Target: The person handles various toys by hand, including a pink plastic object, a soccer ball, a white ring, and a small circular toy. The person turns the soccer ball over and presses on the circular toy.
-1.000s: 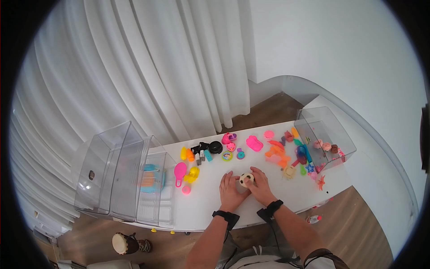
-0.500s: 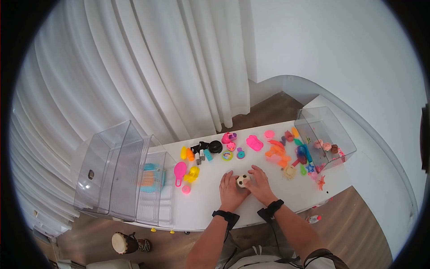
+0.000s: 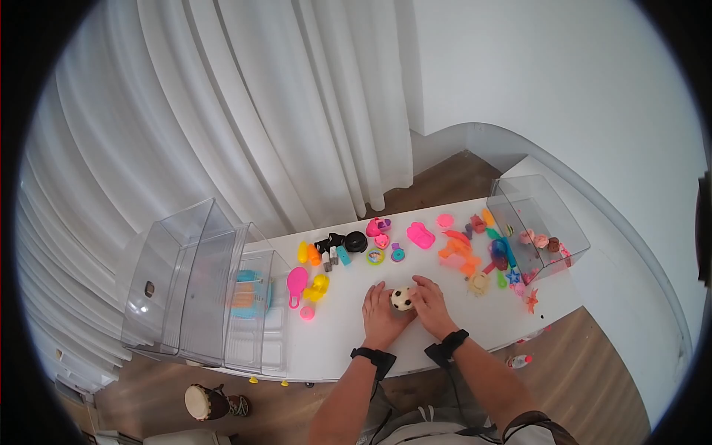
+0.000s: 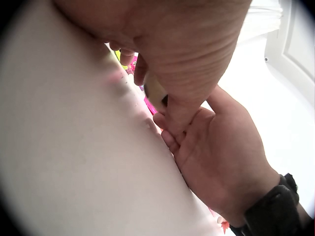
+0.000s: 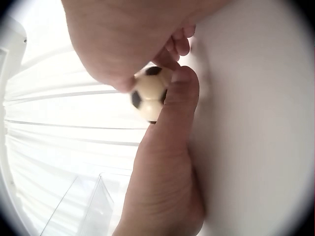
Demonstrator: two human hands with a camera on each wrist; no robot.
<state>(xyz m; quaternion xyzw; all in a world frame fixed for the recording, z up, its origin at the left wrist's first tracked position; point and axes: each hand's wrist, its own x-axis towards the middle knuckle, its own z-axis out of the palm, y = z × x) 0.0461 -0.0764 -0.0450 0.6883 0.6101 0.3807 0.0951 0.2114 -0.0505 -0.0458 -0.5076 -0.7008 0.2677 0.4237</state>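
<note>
A small cream-and-black toy soccer ball [image 3: 401, 299] is between my two hands, close over the white table's near half. My left hand [image 3: 382, 317] holds its left side, with the thumb lying along the ball [image 5: 149, 96] in the right wrist view. From the right, my right hand [image 3: 433, 308] grips it with thumb and fingers, as its thumb and fingertips meet the ball's upper side in the right wrist view. In the left wrist view, hands cover most of the ball [image 4: 155, 92], and the right palm [image 4: 221, 152] faces the camera.
On the left of the table stand clear bins [image 3: 200, 289]; a clear box [image 3: 545, 233] with small toys stands at the right. Between them lie a pink hand mirror [image 3: 297, 283], yellow ducks [image 3: 317, 288], a black round piece [image 3: 356, 242], a pink mould [image 3: 421, 236] and an orange toy [image 3: 461, 257].
The ball has shifted slightly left between the hands and turned, showing different black patches. My right fingers have moved a little left with it; the left hand has stayed in place.
</note>
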